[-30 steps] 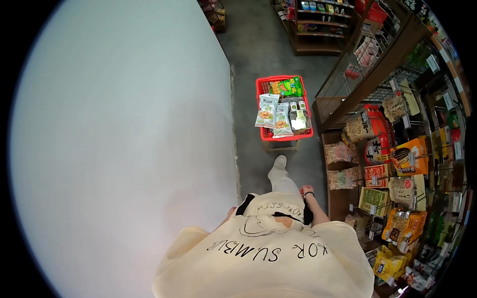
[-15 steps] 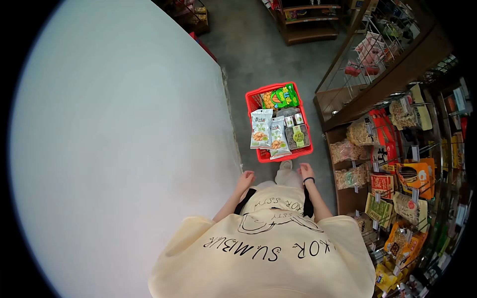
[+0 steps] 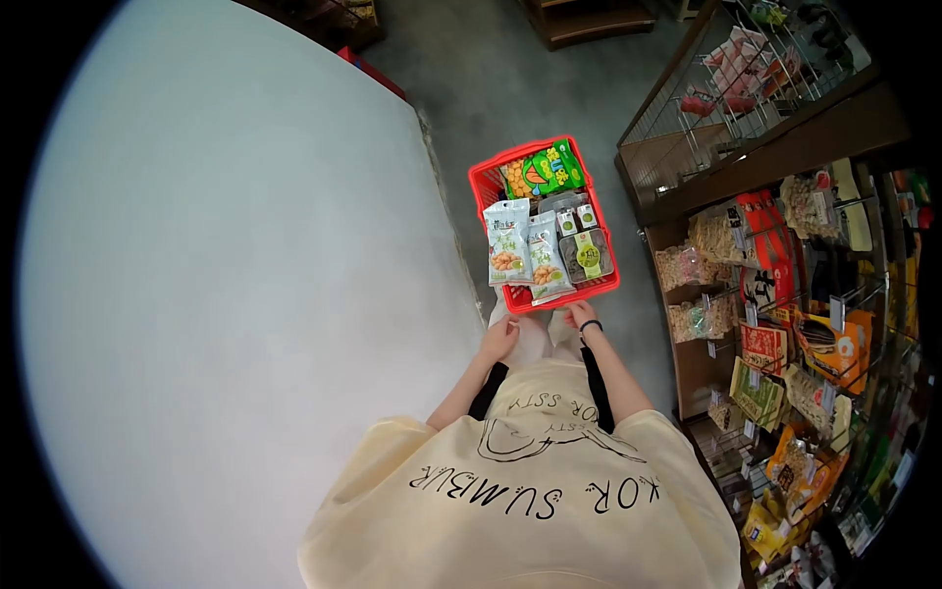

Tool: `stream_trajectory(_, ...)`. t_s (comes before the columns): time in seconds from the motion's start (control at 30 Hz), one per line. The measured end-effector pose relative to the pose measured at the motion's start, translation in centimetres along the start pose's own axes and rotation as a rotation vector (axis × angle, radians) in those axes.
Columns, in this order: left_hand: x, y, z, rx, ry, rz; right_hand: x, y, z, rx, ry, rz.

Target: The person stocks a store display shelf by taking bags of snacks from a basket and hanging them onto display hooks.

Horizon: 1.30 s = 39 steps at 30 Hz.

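Note:
A red shopping basket [image 3: 478,187] is in front of my legs. Inside it lie a green snack bag [image 3: 549,172], two pale blue snack packets [image 3: 508,245] with nuts or similar pieces pictured on them, and a clear plastic box [image 3: 587,255] with a green label and dark contents. My left hand [image 3: 500,337], fingers curled in, hangs just below the basket's near left corner, apart from it. My right hand [image 3: 581,314] wears a dark wristband and is closed close to the near rim; I cannot tell if it touches. Anything inside either hand is hidden.
A large white surface [image 3: 245,275] takes up the left side. On the right stand wooden shelves [image 3: 667,216] with wire racks and many hanging snack packets [image 3: 765,348]. Another wooden shelf unit [image 3: 594,22] is at the far end of the grey floor [image 3: 471,69].
Both hands have come in closer to the basket's near side, the right one moving left and forward. The basket now sits slightly higher and more to the left in view, nearer my legs.

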State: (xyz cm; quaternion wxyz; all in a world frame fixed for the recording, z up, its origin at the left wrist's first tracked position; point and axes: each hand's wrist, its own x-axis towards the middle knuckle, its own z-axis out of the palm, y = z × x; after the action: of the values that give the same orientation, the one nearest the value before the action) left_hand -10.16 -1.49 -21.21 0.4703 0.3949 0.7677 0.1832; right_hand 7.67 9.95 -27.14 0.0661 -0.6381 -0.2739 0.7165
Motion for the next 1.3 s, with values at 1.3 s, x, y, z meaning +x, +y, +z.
stream_trajectory(1.3, 16.6, 1.1, -7.1, -0.324, 0.035, -0.242, 9.6, -6.7, 13.3, -0.142, 0.297, -0.313)
